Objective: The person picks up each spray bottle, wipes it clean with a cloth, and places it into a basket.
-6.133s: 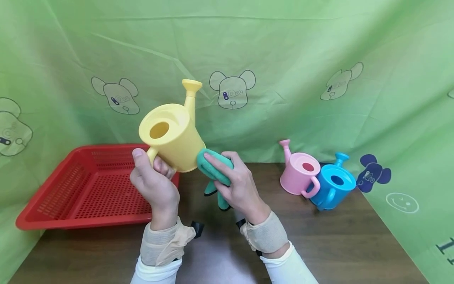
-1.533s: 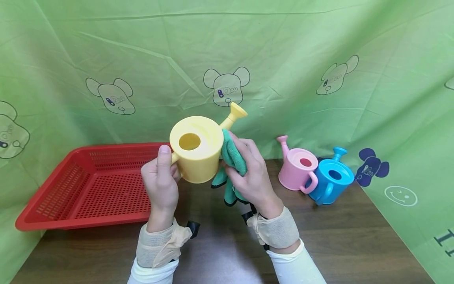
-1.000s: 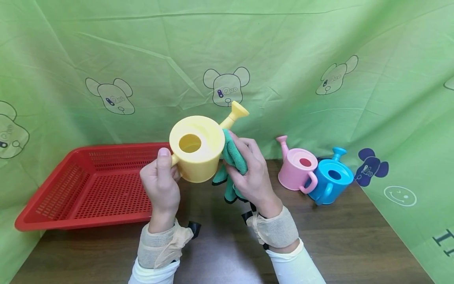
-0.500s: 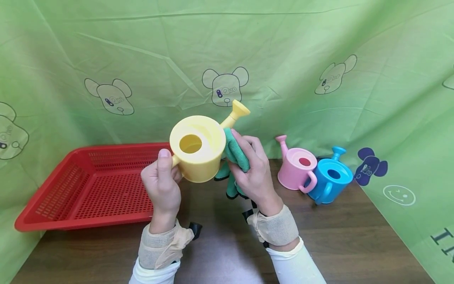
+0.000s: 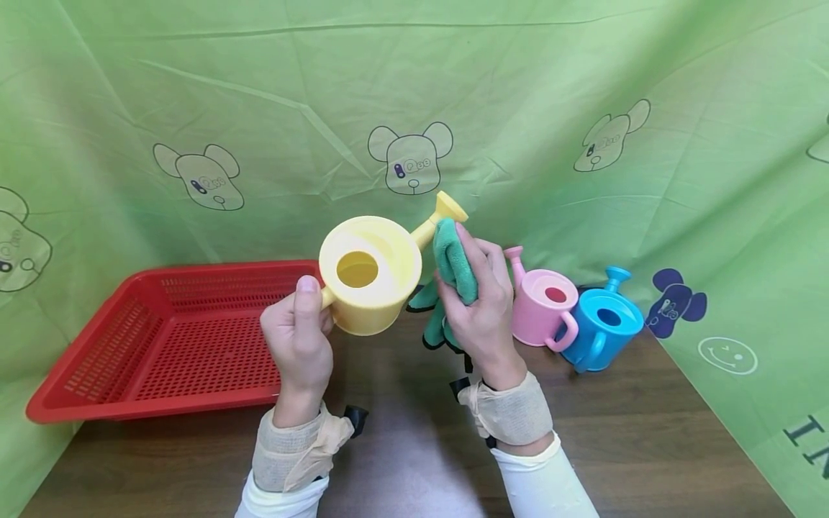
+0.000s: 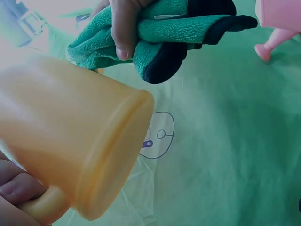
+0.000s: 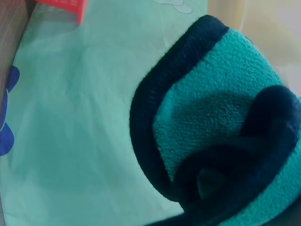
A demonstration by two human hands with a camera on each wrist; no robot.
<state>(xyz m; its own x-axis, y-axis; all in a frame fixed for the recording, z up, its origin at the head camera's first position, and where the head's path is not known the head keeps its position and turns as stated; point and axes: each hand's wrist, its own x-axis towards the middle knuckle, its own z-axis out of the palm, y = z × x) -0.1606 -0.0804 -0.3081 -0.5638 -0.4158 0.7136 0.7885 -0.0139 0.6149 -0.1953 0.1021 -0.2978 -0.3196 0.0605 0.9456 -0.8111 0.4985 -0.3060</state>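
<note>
A yellow toy watering can (image 5: 369, 302) is held up above the table, its spout angled to the back right. My left hand (image 5: 299, 345) grips its handle with the thumb on top; in the left wrist view curled fingers (image 6: 21, 188) show at the handle. My right hand (image 5: 482, 309) holds a bunched green cloth (image 5: 455, 262) with dark edging, the top of it right at the spout, just below the sprinkler head (image 5: 450, 206). Loose folds of the cloth (image 7: 211, 108) fill much of the right wrist view, where the right hand itself is hidden.
A red plastic basket (image 5: 155, 414) with perforated walls stands at the left on the wooden table (image 5: 401, 446). A pink watering can (image 5: 537, 309) and a blue one (image 5: 609, 324) stand side by side at the right. A green printed curtain (image 5: 311, 93) hangs behind.
From low on the can's body, the right hand with the cloth has moved up to the spout. The can has turned and shifted right, and latterly a little further right.
</note>
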